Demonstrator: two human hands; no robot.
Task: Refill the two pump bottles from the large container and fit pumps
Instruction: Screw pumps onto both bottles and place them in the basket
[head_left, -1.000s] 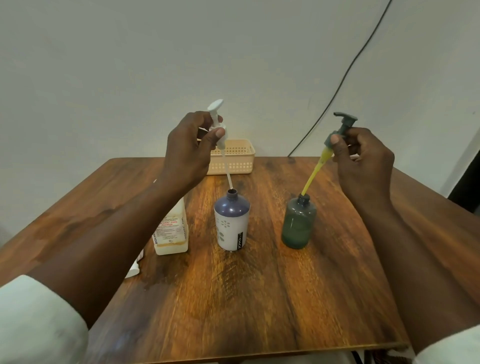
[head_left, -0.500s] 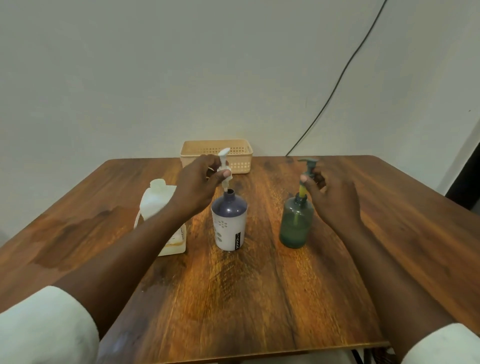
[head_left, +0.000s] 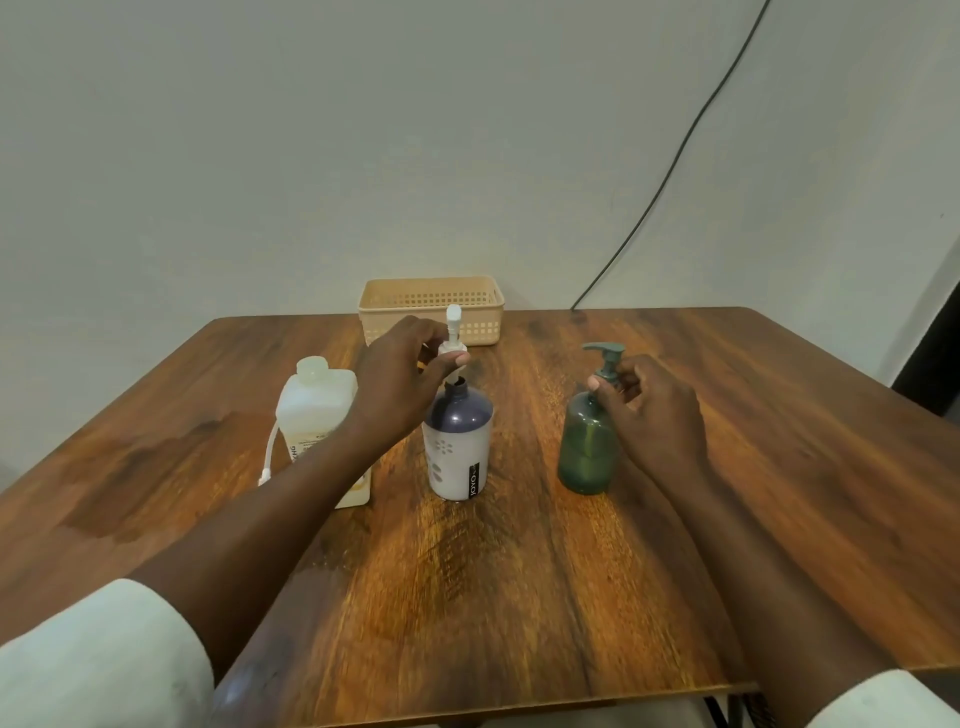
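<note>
left hand (head_left: 400, 384): pinched on the collar of the white pump (head_left: 453, 338), thumb in front, fingers behind; forearm crossed in front of the large container.
white pump: held upright, long axis vertical, flat head at top facing the camera; collar held just above the mouth of the white bottle (head_left: 458, 441), a small gap seen between them, not screwed down.
white bottle: stood upright on the tabletop (head_left: 467, 597) near centre, dark purple shoulder, white body, black label strip with text run vertically.
right hand (head_left: 649, 410): closed on the collar of the green pump (head_left: 605, 358), thumb tip on the near side, other fingers curled behind.
green pump: seated on the neck of the green bottle (head_left: 587, 447), long axis vertical, spout pointed left toward the white bottle.
green bottle: upright, right of the white bottle, well apart from it; translucent, dip tube faintly seen inside.
large container (head_left: 317, 410): upright at left, just beside the white bottle, cap on, partly hidden by the left forearm; white tube hung down its left side.
basket (head_left: 431, 306): beige, at the far edge of the tabletop behind the white pump.
sleeves: white, seen at both lower corners.
</note>
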